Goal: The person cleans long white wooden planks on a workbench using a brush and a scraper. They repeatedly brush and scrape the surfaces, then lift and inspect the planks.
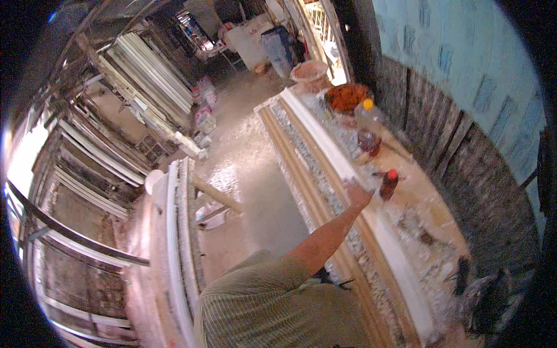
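My left hand (pixel 358 196) reaches across the bench and lies on a long white moulding strip (pixel 386 232). Its fingers look spread over the strip rather than wrapped round anything, though they are somewhat blurred. Just right of the hand stands a dark bottle with a red cap (pixel 389 185). Alongside the white strip, on my side, run long brown wooden mouldings (pixel 325 216) with a crusted, speckled band between them. My right hand does not show.
Farther up the bench are a clear bottle with a yellow cap (pixel 368 116), a basin of reddish-brown material (pixel 347 97) and a pale bucket (pixel 309 72). A black plastic bag (pixel 488 298) lies near right. At left, racks hold long white strips (pixel 152 72). A wooden wall (pixel 441 124) borders the bench.
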Action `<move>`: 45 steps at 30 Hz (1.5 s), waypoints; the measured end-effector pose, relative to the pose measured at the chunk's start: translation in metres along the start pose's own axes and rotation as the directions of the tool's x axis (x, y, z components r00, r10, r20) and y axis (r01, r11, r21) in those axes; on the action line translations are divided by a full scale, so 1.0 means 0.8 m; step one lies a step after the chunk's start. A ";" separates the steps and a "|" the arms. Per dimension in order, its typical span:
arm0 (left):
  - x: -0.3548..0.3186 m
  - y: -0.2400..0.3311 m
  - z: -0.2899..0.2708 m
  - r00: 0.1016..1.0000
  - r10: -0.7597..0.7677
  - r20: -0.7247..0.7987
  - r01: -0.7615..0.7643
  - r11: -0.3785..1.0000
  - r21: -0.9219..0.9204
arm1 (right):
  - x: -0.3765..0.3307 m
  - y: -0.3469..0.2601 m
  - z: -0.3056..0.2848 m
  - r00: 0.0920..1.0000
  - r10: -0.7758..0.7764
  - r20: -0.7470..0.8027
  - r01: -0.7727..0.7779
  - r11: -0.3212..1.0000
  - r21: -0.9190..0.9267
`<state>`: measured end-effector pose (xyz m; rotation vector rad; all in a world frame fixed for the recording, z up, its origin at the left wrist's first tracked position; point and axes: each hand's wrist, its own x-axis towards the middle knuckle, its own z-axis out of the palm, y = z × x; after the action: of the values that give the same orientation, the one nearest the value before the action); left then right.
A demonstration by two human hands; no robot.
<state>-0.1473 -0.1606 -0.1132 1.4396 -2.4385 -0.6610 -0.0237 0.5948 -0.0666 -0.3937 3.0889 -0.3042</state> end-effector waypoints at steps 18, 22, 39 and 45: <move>-0.019 -0.006 -0.024 0.999 0.010 -0.039 -0.020 0.967 -0.256 | -0.032 -0.006 0.028 0.979 0.135 0.154 -0.144 0.988 0.049; -0.008 -0.054 -0.019 0.982 0.165 -0.090 -0.187 0.908 -0.375 | -0.035 -0.011 0.025 0.976 0.132 0.175 -0.141 0.989 0.039; 0.066 -0.116 -0.081 0.985 -0.146 -0.094 0.036 0.703 -0.710 | -0.032 -0.025 0.008 0.979 0.109 0.171 -0.107 0.994 -0.020; 0.094 -0.161 -0.100 0.993 -0.116 0.029 0.094 0.613 -0.785 | 0.024 -0.049 0.003 0.989 0.036 0.144 -0.035 0.999 -0.010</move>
<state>-0.0517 -0.3005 -0.1088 1.1646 -1.6298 -1.4922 -0.0329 0.5524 -0.0613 -0.3442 2.9523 -0.2519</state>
